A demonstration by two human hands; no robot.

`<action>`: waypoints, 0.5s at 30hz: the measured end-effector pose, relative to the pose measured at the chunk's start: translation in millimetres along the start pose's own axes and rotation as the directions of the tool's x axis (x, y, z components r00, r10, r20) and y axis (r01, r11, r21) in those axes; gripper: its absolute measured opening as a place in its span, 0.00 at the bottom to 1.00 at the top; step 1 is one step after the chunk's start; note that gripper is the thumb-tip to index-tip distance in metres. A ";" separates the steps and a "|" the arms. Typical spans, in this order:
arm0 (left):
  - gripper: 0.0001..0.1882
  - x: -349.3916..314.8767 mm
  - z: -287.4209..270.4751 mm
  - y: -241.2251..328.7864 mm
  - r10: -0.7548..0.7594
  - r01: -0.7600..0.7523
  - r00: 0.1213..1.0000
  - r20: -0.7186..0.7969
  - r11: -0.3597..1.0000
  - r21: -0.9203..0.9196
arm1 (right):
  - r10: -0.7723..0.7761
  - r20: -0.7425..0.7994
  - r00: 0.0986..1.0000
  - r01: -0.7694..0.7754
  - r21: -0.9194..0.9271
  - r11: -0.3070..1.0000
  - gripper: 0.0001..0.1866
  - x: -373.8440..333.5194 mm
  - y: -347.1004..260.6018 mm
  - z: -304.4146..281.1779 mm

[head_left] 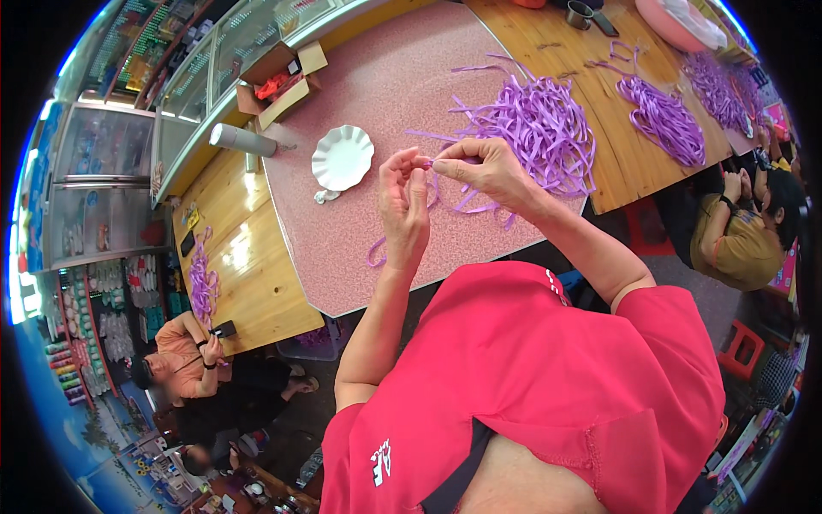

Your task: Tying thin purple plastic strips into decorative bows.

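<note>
Above a pink speckled tabletop (342, 257), both of my hands meet over one purple ribbon (434, 190). The thumb and fingers of my left hand (405, 204) pinch it near its end, the other fingers raised. From the right, my right hand (492, 174) grips the same end between thumb and forefinger. Part of the ribbon hangs down behind my left hand, and a loop shows beside that wrist. Whatever small piece sits between the fingertips is too small to make out. Just beyond my right hand lies a big tangled pile of purple ribbons (539, 128).
A white scalloped dish (342, 158) stands left of my hands, near a grey cylinder (244, 140) and an open cardboard box (291, 96). More ribbon bundles (659, 120) lie on the wooden table at right. People sit at left (184, 351) and right (736, 231).
</note>
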State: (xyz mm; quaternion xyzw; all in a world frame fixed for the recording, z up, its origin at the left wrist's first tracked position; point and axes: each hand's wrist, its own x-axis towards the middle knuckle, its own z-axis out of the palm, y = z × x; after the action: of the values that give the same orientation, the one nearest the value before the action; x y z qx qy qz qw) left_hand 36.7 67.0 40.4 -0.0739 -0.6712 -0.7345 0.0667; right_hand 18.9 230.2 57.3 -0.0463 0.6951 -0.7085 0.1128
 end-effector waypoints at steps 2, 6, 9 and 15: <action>0.08 1.1 -1.6 0.9 0.059 -0.059 0.998 -0.001 0.994 0.090 | 0.013 0.006 1.000 -0.013 0.005 1.000 0.11 0.4 2.4 -0.6; 0.09 5.8 -8.5 3.0 0.303 -0.331 0.943 0.135 0.831 0.447 | -0.015 0.000 1.000 0.015 0.002 1.000 0.10 1.1 5.9 -0.3; 0.09 6.8 -11.1 2.7 0.359 -0.384 0.921 0.151 0.771 0.508 | -0.024 0.006 1.000 0.024 0.003 1.000 0.11 2.1 9.3 -1.0; 0.11 10.0 -11.8 3.6 0.463 -0.501 0.853 0.243 0.593 0.630 | -0.006 0.043 0.999 0.006 0.006 1.000 0.10 1.4 4.6 -4.5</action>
State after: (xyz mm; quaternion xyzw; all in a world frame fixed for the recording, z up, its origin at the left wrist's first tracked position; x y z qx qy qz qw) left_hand 27.4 54.9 44.8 -0.2427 -0.8460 -0.3927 0.2667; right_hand 17.0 234.2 52.5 -0.0635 0.6904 -0.7096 0.1258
